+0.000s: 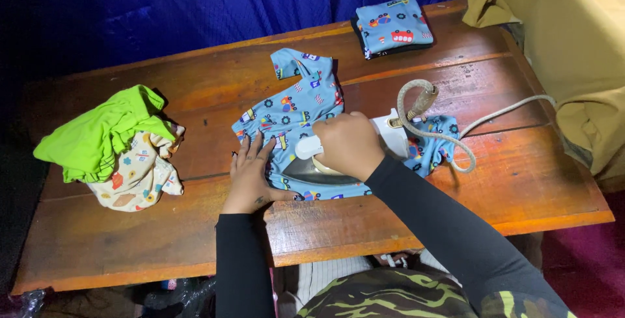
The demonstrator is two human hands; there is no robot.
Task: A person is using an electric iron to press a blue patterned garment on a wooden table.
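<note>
A small blue child's shirt with a cartoon vehicle print lies spread on the wooden table. My right hand grips the white handle of an electric iron, whose soleplate rests on the shirt's lower part. My left hand lies flat, fingers spread, on the shirt's left edge and the table beside the iron. The iron's braided cord loops to the right and runs off toward the table's far right edge.
A folded garment of the same blue print sits on a dark one at the back. A crumpled pile of lime-green and cream patterned cloth lies at the left. Tan fabric hangs at the right; a blue curtain is behind.
</note>
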